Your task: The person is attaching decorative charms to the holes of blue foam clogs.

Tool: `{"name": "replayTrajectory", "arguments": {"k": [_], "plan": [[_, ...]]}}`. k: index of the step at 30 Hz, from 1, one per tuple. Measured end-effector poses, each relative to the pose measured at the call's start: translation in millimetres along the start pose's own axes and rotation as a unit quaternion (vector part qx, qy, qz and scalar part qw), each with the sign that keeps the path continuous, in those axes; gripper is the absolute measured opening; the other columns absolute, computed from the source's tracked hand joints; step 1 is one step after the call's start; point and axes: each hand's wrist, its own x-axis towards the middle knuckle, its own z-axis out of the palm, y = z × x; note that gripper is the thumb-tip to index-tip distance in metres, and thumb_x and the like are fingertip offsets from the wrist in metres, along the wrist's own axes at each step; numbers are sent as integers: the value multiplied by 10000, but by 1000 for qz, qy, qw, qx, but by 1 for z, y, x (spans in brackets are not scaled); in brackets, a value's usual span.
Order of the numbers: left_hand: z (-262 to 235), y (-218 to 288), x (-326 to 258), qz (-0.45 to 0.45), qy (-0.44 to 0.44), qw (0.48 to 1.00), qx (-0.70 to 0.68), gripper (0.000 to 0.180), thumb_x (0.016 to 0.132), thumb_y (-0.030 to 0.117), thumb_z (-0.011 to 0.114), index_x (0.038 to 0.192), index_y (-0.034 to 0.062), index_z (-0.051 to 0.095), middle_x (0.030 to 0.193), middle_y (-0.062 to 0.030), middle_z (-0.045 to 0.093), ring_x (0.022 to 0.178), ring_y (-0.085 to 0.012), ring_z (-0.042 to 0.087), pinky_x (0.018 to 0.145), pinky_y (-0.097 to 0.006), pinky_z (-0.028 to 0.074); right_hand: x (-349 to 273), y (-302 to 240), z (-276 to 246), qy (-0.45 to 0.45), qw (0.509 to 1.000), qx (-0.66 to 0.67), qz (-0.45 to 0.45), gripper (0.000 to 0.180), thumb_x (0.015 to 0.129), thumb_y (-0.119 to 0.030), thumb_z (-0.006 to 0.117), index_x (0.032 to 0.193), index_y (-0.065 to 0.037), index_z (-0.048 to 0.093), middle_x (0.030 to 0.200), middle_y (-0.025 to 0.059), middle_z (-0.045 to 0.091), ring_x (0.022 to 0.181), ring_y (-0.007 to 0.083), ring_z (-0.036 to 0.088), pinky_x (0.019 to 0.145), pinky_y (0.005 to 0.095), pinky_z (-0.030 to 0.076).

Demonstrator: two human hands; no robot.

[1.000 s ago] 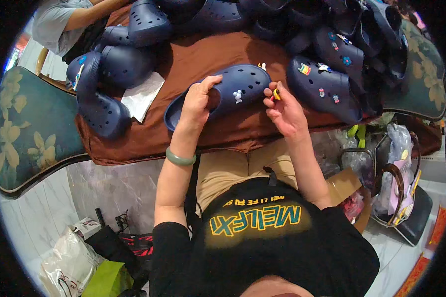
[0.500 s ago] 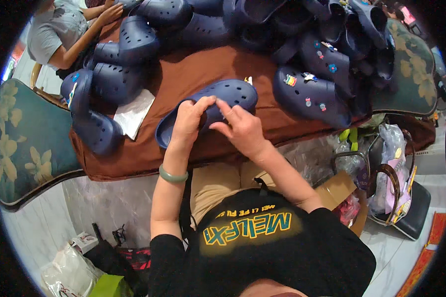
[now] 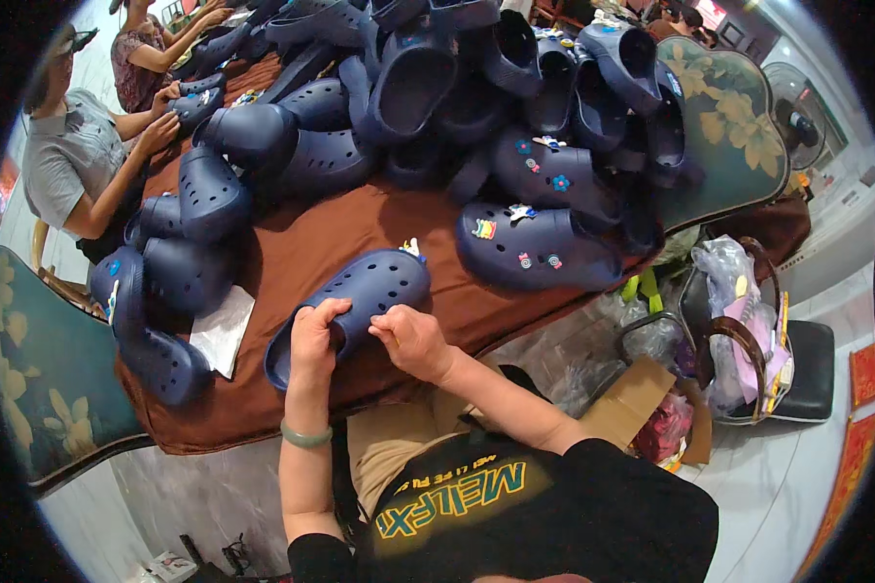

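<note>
both hands on one navy clog

we see a navy clog (image 3: 355, 301) lying on its side at the near edge of the brown tablecloth (image 3: 321, 238), its heel end toward us and its perforated top facing up. our left hand (image 3: 313, 337) is curled around the heel end, fingers wrapped over the rim. our right hand (image 3: 413, 340) presses on the clog's side just beside the left, fingers bent and pinched against the foam; whether it holds something small we cannot tell. a green bangle (image 3: 305, 436) sits on our left wrist. just left of the clog lies a clear plastic bag (image 3: 222, 330). beyond, a clog with coloured charms (image 3: 535, 248) lies near the table's right edge, and behind it rises a heap of navy clogs (image 3: 437, 87). at the far left a person in a grey shirt (image 3: 68, 160) handles other clogs. a black chair (image 3: 778, 360) with bags stands to the right.
</note>
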Motion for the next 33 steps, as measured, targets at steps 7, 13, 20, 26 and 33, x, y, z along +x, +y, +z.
{"name": "replayTrajectory", "arguments": {"k": [7,13,20,26,33], "plan": [[-8,-9,10,-38,40,997,-49,118,796,112,667,701,44,682,575,-7,580,417,-71,441,402,-222,292,-9,4,0,-34,997,65,-4,149,815,-42,659,913,-71,549,750,91,554,665,277,584,558,369,492],[-50,12,-8,44,44,998,1,178,817,153,639,838,-18,681,583,-26,566,477,-116,522,467,-254,398,13,20,-42,30,960,89,265,60,897,-91,610,913,-40,584,808,105,647,727,210,643,643,319,504],[-35,30,-48,9,78,995,-68,120,795,105,641,739,4,670,726,-66,646,627,-142,595,625,-260,477,36,66,-28,-165,971,-16,171,105,828,-138,678,883,-51,659,829,111,639,755,247,626,678,342,492],[-37,13,-48,-52,36,998,-21,167,789,187,666,673,67,672,561,43,541,434,-39,414,427,-203,262,71,87,-29,-127,960,158,195,130,818,-84,671,937,-34,688,974,102,660,933,220,633,826,307,489],[-40,-2,-40,-70,-9,998,-3,165,873,102,566,938,-11,667,952,-83,669,974,-168,606,921,-317,437,52,105,-47,-276,953,-68,103,302,802,-64,614,1103,-42,599,1102,141,586,1040,345,551,907,419,445]]}}
